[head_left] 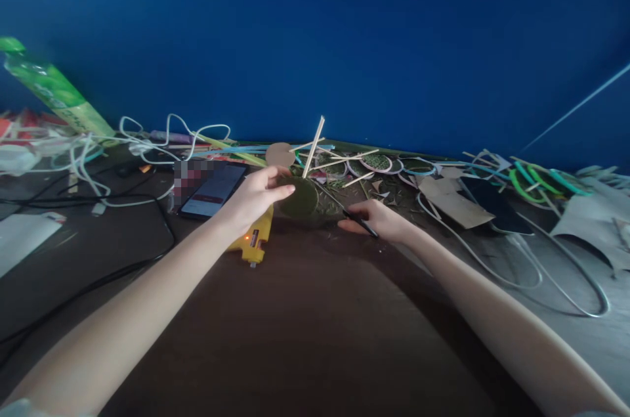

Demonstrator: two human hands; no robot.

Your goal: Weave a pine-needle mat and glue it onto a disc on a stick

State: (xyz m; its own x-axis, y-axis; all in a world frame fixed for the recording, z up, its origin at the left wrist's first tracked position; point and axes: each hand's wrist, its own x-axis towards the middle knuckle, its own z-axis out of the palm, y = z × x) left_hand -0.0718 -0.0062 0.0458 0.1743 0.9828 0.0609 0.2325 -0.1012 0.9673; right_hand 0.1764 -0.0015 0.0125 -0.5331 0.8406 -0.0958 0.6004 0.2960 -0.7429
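My left hand [260, 197] is closed, pinching the edge of a dark green round disc [299, 199] between thumb and fingers. A pale wooden stick [314, 148] rises from behind the disc's top edge; whether it is joined to the disc I cannot tell. In my right hand [377, 220] is a thin tool with a black handle [363, 225], its slender tip pointing up and left toward the disc. The tool's exact kind is not clear. Beneath my left wrist lies a yellow glue gun [254, 240] with a small orange light, partly hidden by the hand.
Behind my hands lie several rimmed green discs [377, 162], loose sticks and scraps against a blue wall [315, 43]. A lit phone [214, 190], white cables [88, 167] and a green bottle [54, 85] are at left. At right are cardboard [450, 200], a dark phone [495, 203] and green rings [524, 180].
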